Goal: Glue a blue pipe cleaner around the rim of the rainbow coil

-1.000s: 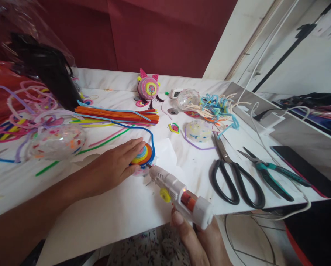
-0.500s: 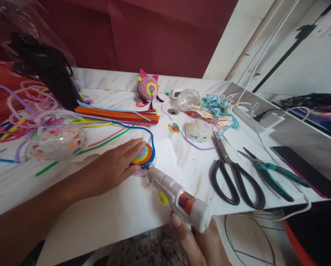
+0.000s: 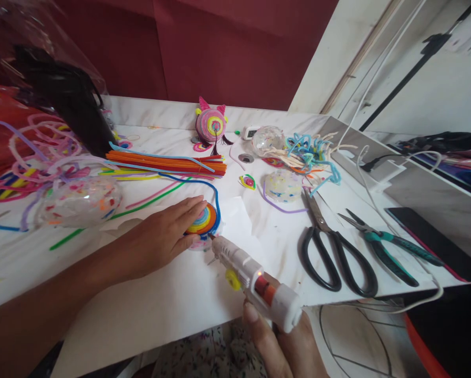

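My left hand grips a round coil of pipe cleaners between thumb and fingers, its rings blue, yellow and orange. The coil rests over a clear speckled base, partly hidden by my fingers. A blue pipe cleaner runs from the coil's outer edge back toward the bundle. My right hand is closed around a white hot glue gun with an orange-red section and a small light. Its nozzle points at the coil's lower right edge, very close to it; I cannot tell whether they touch.
Black-handled scissors and green-handled pliers lie to the right, beside a dark phone-like slab. An orange pipe cleaner bundle lies behind my left hand. Clear speckled domes and a pink eared ornament stand around.
The glue gun's nozzle has shifted slightly to the right along the coil's edge. My left hand and the coil stay in place.
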`<state>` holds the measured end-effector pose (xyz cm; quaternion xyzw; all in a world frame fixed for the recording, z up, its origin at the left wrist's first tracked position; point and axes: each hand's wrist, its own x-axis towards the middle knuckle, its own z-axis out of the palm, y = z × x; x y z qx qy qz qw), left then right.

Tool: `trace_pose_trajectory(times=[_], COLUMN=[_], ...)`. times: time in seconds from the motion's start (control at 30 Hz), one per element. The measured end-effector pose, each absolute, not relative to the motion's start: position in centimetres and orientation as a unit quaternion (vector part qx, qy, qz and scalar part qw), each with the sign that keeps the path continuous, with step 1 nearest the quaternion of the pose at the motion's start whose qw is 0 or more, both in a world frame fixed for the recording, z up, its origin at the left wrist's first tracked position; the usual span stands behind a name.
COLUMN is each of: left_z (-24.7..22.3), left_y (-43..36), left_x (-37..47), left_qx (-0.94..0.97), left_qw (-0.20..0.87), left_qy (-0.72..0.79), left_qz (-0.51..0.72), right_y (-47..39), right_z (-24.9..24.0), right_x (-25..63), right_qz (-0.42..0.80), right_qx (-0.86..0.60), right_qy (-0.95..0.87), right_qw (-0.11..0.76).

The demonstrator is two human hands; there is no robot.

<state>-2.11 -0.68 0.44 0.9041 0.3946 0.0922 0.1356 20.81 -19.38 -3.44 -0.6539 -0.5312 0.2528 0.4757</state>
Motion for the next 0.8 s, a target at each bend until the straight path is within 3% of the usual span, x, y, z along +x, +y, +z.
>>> trace_pose_trajectory(times=[0.43, 0.8], left_z=[0.3, 0.3], left_y=[-0.7, -0.6], left_x=[-2.0, -2.2], left_qx=[0.903, 0.904], left_qw=[0.141, 0.135], left_qy=[0.397, 0.394], left_qz=[0.091, 0.093], right_y=[-17.7, -19.4], right_z=[-2.4, -3.9], right_x=[21.5, 20.8], right_qz=[0.285, 0.235], right_qx=[-0.624, -0.665], right_qy=[-0.549, -0.527], right_qw=[0.477, 0.473])
